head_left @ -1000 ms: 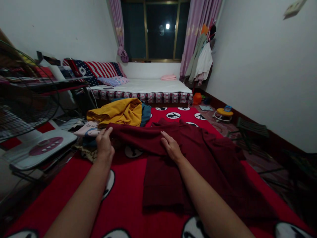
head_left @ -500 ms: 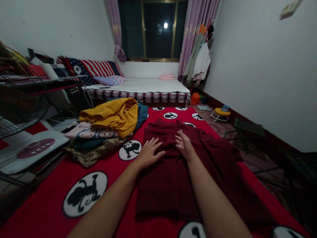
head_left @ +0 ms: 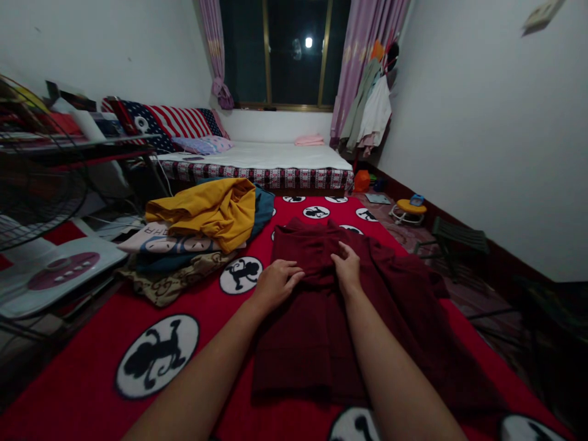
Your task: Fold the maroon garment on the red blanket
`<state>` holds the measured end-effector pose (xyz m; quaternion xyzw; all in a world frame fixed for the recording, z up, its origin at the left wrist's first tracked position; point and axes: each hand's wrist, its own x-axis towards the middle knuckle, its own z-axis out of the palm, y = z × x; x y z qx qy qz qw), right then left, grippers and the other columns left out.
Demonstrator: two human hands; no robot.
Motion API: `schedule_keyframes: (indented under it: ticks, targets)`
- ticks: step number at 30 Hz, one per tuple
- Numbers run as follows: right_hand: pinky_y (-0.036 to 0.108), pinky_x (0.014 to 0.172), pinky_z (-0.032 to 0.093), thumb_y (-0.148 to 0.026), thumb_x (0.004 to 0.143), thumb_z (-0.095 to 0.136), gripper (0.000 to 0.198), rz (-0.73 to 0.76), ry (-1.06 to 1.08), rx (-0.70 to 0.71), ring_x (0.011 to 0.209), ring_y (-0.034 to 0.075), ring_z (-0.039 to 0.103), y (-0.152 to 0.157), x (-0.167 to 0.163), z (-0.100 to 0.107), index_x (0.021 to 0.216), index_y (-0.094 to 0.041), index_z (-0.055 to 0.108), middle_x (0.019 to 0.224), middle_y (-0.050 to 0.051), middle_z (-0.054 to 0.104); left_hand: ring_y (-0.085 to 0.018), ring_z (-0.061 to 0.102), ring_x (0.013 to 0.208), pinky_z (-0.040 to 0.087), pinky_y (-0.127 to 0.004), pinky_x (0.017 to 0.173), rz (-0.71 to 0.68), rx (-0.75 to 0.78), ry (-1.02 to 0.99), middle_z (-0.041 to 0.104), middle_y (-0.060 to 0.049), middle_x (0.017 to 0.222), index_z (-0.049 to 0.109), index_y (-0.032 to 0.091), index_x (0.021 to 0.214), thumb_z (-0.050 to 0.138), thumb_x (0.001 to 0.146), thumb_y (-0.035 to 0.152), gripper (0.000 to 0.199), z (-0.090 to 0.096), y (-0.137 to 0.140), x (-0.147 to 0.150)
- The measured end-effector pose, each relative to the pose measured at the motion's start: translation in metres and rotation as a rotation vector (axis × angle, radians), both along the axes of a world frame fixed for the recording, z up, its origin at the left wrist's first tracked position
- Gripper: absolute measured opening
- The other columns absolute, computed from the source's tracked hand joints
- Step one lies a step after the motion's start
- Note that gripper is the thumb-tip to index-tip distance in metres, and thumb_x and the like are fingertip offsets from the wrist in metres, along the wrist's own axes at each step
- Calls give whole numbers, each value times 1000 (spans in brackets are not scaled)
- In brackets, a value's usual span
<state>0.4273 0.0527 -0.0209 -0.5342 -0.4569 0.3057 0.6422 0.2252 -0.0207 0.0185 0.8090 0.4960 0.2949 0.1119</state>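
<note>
A dark red top (head_left: 294,349) lies partly folded on the red blanket, its loose part spread to the right. My left hand (head_left: 276,283) is at its left side, fingers drawn in toward the thumb on the cloth. On the upper middle of the same top, my right hand (head_left: 347,269) has thumb and fingers curled together at a fold. Both hands appear to pinch the fabric, though the fingertips are partly hidden. Left of them sits a pile of clothes with a yellow garment (head_left: 206,208) on top and a brown patterned garment (head_left: 169,282) at the bottom.
The red blanket (head_left: 92,367) with monkey circles lies beneath the clothes. At the left are a fan (head_left: 41,184) and a cluttered desk (head_left: 124,147). A bed (head_left: 275,156) stands under the window. Along the right wall are a yellow stool (head_left: 411,207) and a dark folding stool (head_left: 459,236).
Both hands have gone from spread fingers to curled, pinching fingers on the dark red top. The right hand has shifted slightly right. The clothes pile stays put.
</note>
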Motion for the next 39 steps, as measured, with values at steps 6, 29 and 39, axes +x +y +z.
schedule_keyframes:
  ticks: [6,29,39]
  targets:
    - [43,104,40,-16,68,51,54,-199,-486,20,114,27,56,-15,-5,19,120,-7,61,123,18,60,-18,68,81,52,-28,79,105,-28,-329,74,-4,86,74,17,86,56,87,22,19,-5,12,-1]
    - [60,112,13,-53,98,27,55,534,-1536,-84,146,26,8,43,-50,33,149,-33,26,158,2,17,-44,7,143,18,-59,113,274,-90,197,15,-18,157,37,13,145,51,80,66,85,-28,1,11]
    - [61,112,4,-60,96,23,63,335,-1539,-249,145,33,3,53,-61,34,151,-30,21,160,6,8,-34,5,145,11,-54,117,20,-71,305,15,-16,157,36,15,146,47,89,53,69,-27,-69,17]
